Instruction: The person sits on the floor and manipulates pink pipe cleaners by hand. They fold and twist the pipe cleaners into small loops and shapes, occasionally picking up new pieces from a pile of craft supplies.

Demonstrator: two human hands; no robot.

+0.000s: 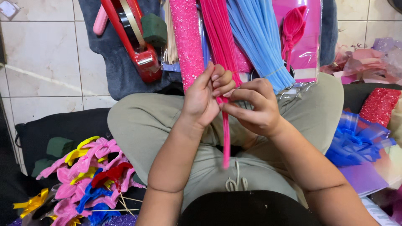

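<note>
My left hand (205,98) and my right hand (253,106) meet over my lap, both pinching a hot pink pipe cleaner (226,138) that hangs down between my knees. Its upper end sits inside my fingers, close to a bundle of hot pink pipe cleaners (220,33) lying ahead of me. Beside that bundle lies a bundle of light blue pipe cleaners (259,37). A pink glitter roll (186,42) rests just left of my left hand.
A red tape dispenser (134,37) lies on a grey cloth at top left. Finished pipe-cleaner flowers in pink, yellow, red and blue (90,175) are piled at lower left. A blue ribbon bow (358,140) and red glitter sheet (379,104) sit at right.
</note>
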